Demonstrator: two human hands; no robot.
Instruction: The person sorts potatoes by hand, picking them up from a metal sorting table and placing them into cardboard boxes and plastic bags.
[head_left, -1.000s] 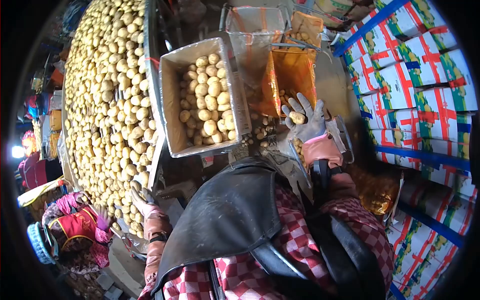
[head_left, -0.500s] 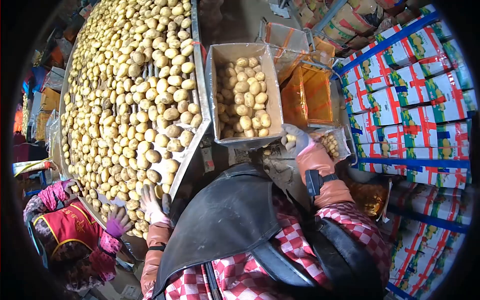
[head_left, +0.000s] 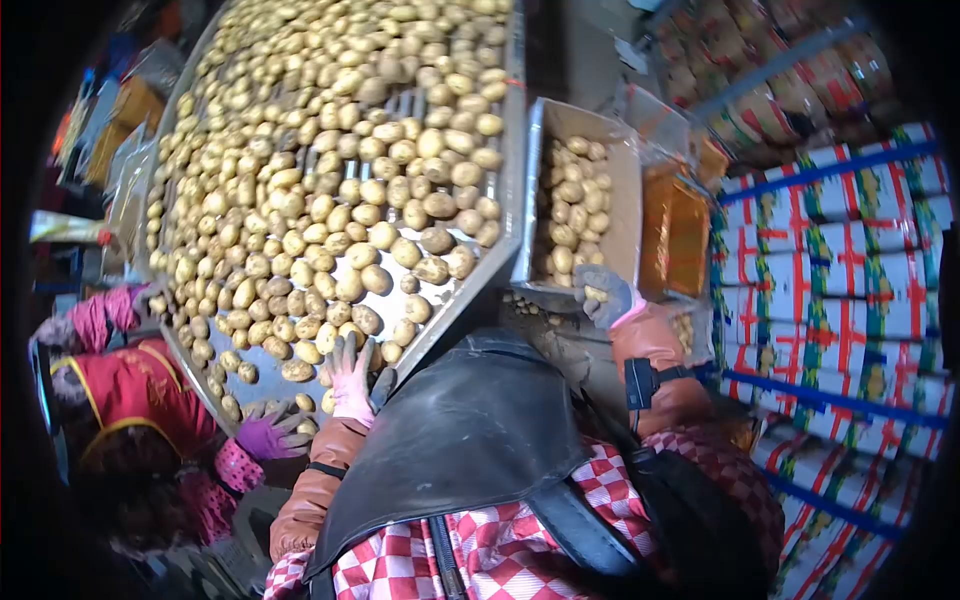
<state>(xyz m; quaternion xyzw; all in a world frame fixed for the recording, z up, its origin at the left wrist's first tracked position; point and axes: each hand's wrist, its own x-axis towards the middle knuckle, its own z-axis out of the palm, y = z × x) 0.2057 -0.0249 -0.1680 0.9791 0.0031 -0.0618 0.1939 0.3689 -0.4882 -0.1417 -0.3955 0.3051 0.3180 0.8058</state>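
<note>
One co-worker's red vest (head_left: 150, 395), edged in yellow, is seen between eight and nine o'clock, its yellow lettering too blurred to be read. From nine o'clock round to twelve, a broad sorting table (head_left: 512, 170) with a metal rim is spread with smooth, rounded, tan potatoes (head_left: 322, 207), some smudged with soil; grey slats are glimpsed between them.

At eight o'clock, the gloved left hand (head_left: 352, 382) is laid over the table's near edge, its grey fingers fanned apart and potatoes lying just beyond the fingertips, toward twelve; whether any is touched cannot be told.

Between one and two o'clock, more potatoes are contained in a cardboard box (head_left: 622, 190) with shiny plastic film about its rim. At three o'clock, beside the box's near end, a single pale potato (head_left: 595, 293) is gripped within the curled fingers of the grey-gloved right hand (head_left: 608, 303).

Farther right, an orange, box-shaped sack (head_left: 672, 240) is followed by stacked white cartons (head_left: 830, 260), banded in red and printed in green, their print too small to be read.
</note>
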